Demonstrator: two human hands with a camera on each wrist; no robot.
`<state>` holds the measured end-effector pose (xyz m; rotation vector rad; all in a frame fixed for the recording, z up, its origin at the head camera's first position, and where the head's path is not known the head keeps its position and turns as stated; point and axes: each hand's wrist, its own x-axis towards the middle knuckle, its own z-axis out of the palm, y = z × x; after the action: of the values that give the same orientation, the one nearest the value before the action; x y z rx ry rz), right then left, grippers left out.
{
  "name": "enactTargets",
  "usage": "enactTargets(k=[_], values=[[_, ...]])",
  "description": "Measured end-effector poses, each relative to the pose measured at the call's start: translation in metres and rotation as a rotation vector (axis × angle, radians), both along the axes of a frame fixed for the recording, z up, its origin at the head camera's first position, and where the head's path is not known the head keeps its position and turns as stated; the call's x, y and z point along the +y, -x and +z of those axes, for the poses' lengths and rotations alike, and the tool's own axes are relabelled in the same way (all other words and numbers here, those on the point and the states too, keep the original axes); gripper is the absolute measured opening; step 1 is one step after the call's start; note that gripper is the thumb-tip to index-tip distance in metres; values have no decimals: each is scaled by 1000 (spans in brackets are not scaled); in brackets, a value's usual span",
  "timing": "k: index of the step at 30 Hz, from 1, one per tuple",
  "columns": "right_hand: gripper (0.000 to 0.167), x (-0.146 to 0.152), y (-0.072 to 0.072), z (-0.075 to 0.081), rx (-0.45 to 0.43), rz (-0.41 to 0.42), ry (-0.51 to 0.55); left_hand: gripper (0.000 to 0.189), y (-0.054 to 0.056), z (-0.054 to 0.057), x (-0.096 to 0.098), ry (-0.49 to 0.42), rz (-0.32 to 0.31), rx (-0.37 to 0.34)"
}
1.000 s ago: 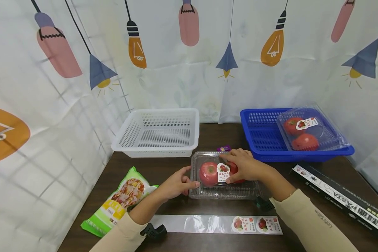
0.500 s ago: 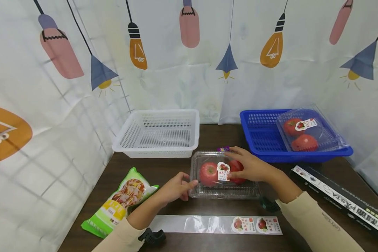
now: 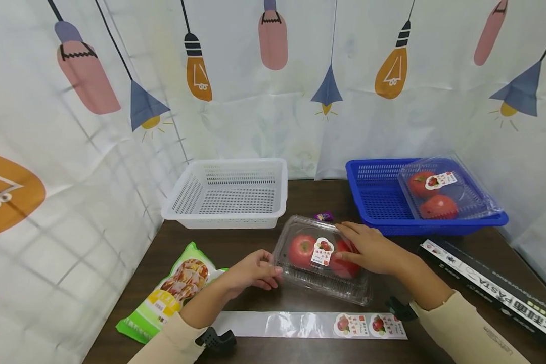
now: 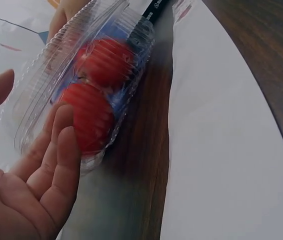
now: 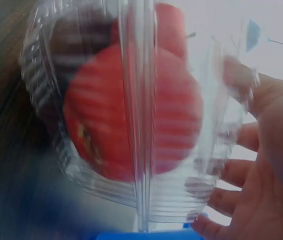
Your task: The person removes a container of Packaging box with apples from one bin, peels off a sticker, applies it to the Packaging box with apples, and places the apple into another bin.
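A clear plastic clamshell box (image 3: 323, 289) with a label (image 3: 322, 252) on its lid sits turned at an angle at the middle of the table. Two red apples (image 3: 302, 251) show through it. My right hand (image 3: 366, 247) grips the box over its right end, thumb on the lid and fingers at the far side. In the right wrist view those fingers show behind the ribbed plastic. My left hand (image 3: 254, 272) is at the left end, thumb and fingers apart; in the left wrist view its fingertips (image 4: 64, 117) overlap the box's side.
A strip of backing film (image 3: 300, 323) with two labels lies in front. Left is a green food bag (image 3: 177, 293); right, a long black pasta box (image 3: 496, 288). Behind stand a white basket (image 3: 227, 222) and a blue basket (image 3: 427, 228) holding another apple box. A purple wrapper (image 3: 324, 216) lies between.
The box has turned clockwise, its right end swinging toward me. My right hand has moved from pressing the label to gripping the right end, uncovering the label and the purple wrapper.
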<state>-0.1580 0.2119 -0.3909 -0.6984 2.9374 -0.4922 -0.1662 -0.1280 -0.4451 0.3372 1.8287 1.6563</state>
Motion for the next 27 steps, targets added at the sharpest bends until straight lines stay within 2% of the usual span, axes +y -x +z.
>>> enactTargets(k=[4, 7, 13, 16, 23, 27], values=[[78, 5, -11, 2, 17, 1, -24, 59, 5, 1, -1, -45, 58, -30], [77, 8, -17, 3, 14, -5, -13, 65, 8, 2, 1, -63, 102, -26], [82, 13, -26, 4, -48, -35, 11, 75, 11, 5, 6, -69, 156, -18], [87, 13, -28, 5, -94, -52, 3, 74, 13, 4, 9, -73, 153, -14], [98, 7, -30, 10, -128, -87, 10, 67, 12, -1, 17, -83, 80, 7], [102, 4, -28, 8, -131, -123, 41, 62, 10, -1, 26, -82, 88, -8]])
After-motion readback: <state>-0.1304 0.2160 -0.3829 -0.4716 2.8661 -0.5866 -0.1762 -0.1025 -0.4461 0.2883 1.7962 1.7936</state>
